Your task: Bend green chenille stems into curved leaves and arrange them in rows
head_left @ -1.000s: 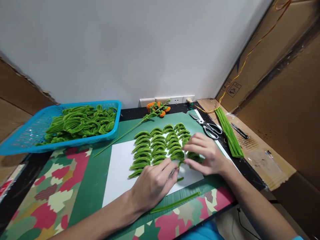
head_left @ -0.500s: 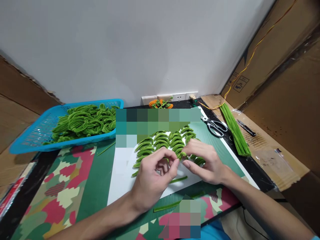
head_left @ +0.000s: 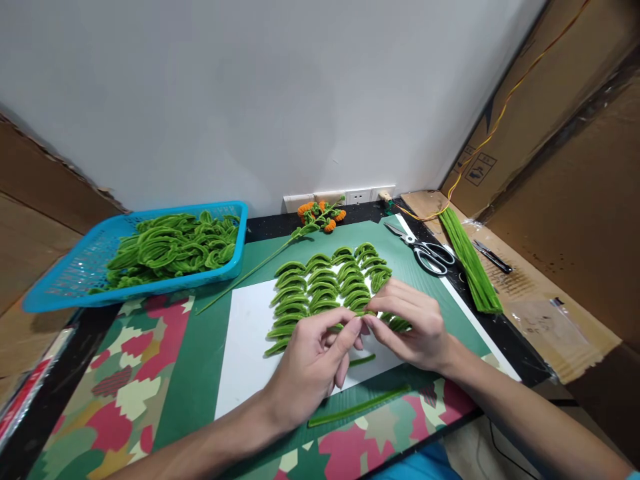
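My left hand (head_left: 317, 353) and my right hand (head_left: 413, 323) meet fingertip to fingertip over the white sheet (head_left: 243, 340). Between them they pinch a short green pipe cleaner (head_left: 364, 313), mostly hidden by the fingers. Just beyond, bent green pipe-cleaner leaves (head_left: 324, 280) lie in rows of curved pieces. A straight piece of pipe cleaner (head_left: 363, 360) rests on the sheet below my hands. Closer to me, a longer straight pipe cleaner (head_left: 360, 405) lies on the green mat (head_left: 200, 363).
At left stands a blue basket (head_left: 60, 283) heaped with green pipe-cleaner pieces. A long-stemmed orange flower (head_left: 320, 217) lies at the back. Scissors (head_left: 427, 253), a bundle of straight pipe cleaners (head_left: 470, 263) and a utility knife (head_left: 493, 257) are on the right.
My left fingertips have come closer to the right ones, and both thumbs now meet at the pipe cleaner. Its curled end, seen between the hands before, is now mostly covered.
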A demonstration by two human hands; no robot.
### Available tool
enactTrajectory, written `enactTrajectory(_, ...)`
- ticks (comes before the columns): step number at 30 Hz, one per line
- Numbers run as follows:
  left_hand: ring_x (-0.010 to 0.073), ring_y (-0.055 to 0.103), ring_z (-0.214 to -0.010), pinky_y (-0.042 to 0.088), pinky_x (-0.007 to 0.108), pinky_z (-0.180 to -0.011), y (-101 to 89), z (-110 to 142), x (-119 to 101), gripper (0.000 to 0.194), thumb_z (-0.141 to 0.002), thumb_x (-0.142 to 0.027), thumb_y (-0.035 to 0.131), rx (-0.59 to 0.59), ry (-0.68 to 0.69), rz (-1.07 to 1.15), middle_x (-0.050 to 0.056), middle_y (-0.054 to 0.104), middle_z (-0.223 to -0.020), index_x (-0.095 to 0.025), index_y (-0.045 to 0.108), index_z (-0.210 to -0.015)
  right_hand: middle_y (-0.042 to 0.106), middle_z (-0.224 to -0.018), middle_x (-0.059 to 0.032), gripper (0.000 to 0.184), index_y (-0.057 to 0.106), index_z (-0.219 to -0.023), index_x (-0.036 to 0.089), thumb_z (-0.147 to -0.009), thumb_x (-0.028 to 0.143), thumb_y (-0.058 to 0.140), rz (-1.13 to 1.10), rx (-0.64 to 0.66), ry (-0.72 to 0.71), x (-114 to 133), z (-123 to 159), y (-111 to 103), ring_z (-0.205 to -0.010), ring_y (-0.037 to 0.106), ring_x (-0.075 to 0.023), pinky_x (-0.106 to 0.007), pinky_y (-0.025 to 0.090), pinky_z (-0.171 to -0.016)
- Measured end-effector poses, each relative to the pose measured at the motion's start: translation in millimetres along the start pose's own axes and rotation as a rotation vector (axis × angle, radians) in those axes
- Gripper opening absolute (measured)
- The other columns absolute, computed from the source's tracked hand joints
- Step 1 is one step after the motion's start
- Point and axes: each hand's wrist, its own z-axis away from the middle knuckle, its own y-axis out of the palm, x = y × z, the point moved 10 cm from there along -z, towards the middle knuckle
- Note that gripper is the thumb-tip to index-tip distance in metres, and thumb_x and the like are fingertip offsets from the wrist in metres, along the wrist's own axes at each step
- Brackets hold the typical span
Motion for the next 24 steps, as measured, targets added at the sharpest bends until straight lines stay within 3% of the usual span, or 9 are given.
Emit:
enactTrajectory(3, 0.0080, 0.041, -0.038, 0.034, 0.020, -0.039, -2.4, -0.4, -10.8, 0.041, -0.108, -0.046, 0.056, -0.029, 0.076, -0.044, -0.007, 0.047, -0.047, -0.019, 0.062, -0.078, 0.073, -0.078, -0.0053, 0.011, 0.069, -0.101, 0.019, -0.099, 0.009, 0.066, 0.000, -0.020, 0.005, 2.3, 1.0, 1.4, -0.067, 0.062, -0.0183, -0.033, 0.050, -0.063)
enactTrajectory(7, 0.0097, 0.049, -0.050, 0.037, 0.023, -0.048, -8.2, 2.1, -32.9, 0.044, -0.105, -0.030, 0.060, -0.108, 0.264, -0.289, -0.002, 0.055, -0.056, -0.017, 0.063, -0.063, 0.070, -0.073, -0.0037, 0.014, 0.069, -0.101, 0.019, -0.095, 0.006, 0.069, 0.034, -0.063, -0.054, 9.3, 5.1, 3.0, -0.062, 0.056, -0.0170, -0.032, 0.046, -0.058)
enactTrajectory(11, 0.0102, 0.047, -0.055, 0.036, 0.026, -0.054, -8.8, 7.3, -47.1, 0.042, -0.103, -0.022, 0.061, -0.161, 0.409, -0.451, -0.002, 0.056, -0.058, -0.017, 0.062, -0.061, 0.067, -0.070, -0.0020, 0.016, 0.069, -0.101, 0.019, -0.094, 0.005, 0.069, 0.098, -0.074, -0.099, 13.2, 10.0, 5.4, -0.059, 0.053, -0.0163, -0.032, 0.044, -0.056)
enactTrajectory(24, 0.0101, 0.045, -0.053, 0.034, 0.027, -0.053, -2.5, 8.5, -50.8, 0.038, -0.103, -0.015, 0.059, -0.171, 0.558, -0.597, -0.002, 0.053, -0.058, -0.017, 0.063, -0.064, 0.058, -0.063, 0.0011, 0.015, 0.068, -0.109, 0.018, -0.096, 0.011, 0.069, 0.300, -0.027, -0.249, 18.8, 17.9, 10.3, -0.056, 0.051, -0.0170, -0.034, 0.041, -0.051)
